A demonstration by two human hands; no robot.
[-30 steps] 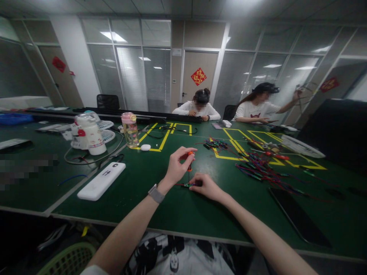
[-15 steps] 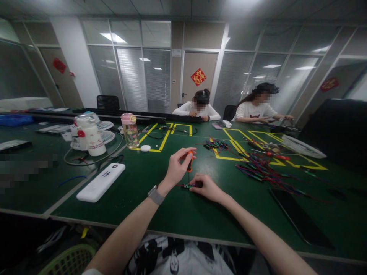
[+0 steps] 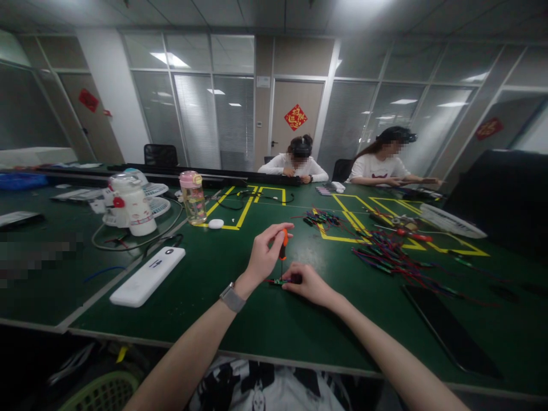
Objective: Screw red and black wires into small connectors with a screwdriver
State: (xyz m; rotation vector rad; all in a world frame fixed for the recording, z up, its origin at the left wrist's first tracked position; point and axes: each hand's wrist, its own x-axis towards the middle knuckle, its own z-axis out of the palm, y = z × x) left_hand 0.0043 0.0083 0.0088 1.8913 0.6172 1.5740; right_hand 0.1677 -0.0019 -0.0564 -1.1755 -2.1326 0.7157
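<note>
My left hand point(image 3: 266, 251) is closed on the orange and black handle of a screwdriver point(image 3: 283, 244), which stands upright. Its thin shaft points down onto a small green circuit board point(image 3: 278, 281) with red wires, lying on the green table point(image 3: 205, 308). Pinched between the fingers of my right hand point(image 3: 306, 281) is the right end of that same board; those fingers partly hide it. Whether the tip sits in a screw is too small to tell.
To the right lie a pile of wired circuit boards point(image 3: 385, 254), a smaller pile point(image 3: 321, 218) and a black phone-like slab point(image 3: 449, 331). On the left are a white power bank point(image 3: 148, 277), a pink-lided bottle point(image 3: 193, 197) and a white bottle point(image 3: 139, 211). Two people sit across the table.
Both hands keep their hold on the screwdriver and board, almost in place. The view has shifted slightly. Across the table, the right-hand person's arms have moved a little.
</note>
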